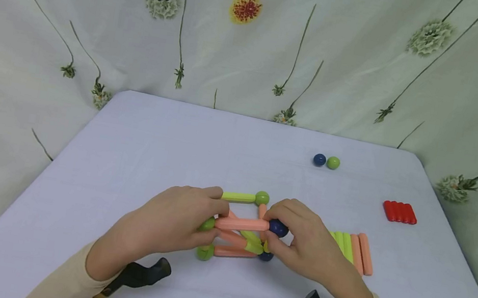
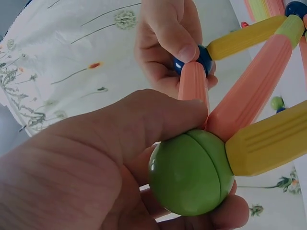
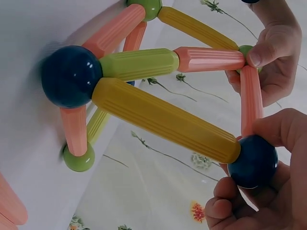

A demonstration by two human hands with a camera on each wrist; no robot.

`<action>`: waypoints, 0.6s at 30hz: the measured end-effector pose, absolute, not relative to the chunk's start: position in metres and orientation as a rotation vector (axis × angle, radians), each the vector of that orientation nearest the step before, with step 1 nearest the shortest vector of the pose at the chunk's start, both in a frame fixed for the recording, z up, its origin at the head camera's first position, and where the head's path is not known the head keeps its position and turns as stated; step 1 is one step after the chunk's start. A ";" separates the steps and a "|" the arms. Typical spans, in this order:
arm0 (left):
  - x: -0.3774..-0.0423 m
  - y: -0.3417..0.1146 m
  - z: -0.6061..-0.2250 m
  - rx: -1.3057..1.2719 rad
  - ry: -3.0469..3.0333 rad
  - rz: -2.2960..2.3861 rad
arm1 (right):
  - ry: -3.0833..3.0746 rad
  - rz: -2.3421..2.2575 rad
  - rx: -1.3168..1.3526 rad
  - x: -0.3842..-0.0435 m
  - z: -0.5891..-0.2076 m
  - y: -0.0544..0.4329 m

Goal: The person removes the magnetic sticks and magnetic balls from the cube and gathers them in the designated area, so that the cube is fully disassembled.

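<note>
A frame of ribbed rods joined by balls stands on the table between the hands. My left hand (image 1: 175, 217) pinches a green ball (image 2: 189, 175) at one upper corner, thumb on top and fingers below. My right hand (image 1: 310, 242) grips a dark blue ball (image 3: 253, 162) at the other upper corner. A coral rod (image 1: 241, 224) spans these two balls. Yellow rods (image 3: 165, 122) run from them down to the base, and a diagonal of a lime rod (image 3: 139, 64) and a coral rod crosses between. A lower blue ball (image 3: 71, 76) sits at a base corner.
Right of the frame lies a row of lime rods (image 1: 347, 246) and coral rods (image 1: 365, 254). Red rods (image 1: 400, 213) lie side by side near the right edge. A loose blue ball (image 1: 319, 160) and green ball (image 1: 333, 163) sit farther back. Behind the table hangs a flowered cloth (image 1: 354, 58).
</note>
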State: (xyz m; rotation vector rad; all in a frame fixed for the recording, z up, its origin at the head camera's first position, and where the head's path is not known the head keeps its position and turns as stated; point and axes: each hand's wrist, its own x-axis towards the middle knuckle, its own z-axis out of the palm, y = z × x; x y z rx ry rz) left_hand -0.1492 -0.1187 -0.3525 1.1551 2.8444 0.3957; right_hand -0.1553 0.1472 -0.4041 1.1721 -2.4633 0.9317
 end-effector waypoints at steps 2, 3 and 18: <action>-0.150 -0.118 -0.353 1.191 2.851 0.381 | -2.457 0.942 1.185 -0.156 -0.405 0.148; -0.150 -0.118 -0.353 1.208 2.855 0.374 | -2.456 0.944 1.190 -0.157 -0.406 0.149; -0.154 -0.123 -0.355 1.286 2.891 0.381 | -2.502 1.073 1.173 -0.160 -0.407 0.160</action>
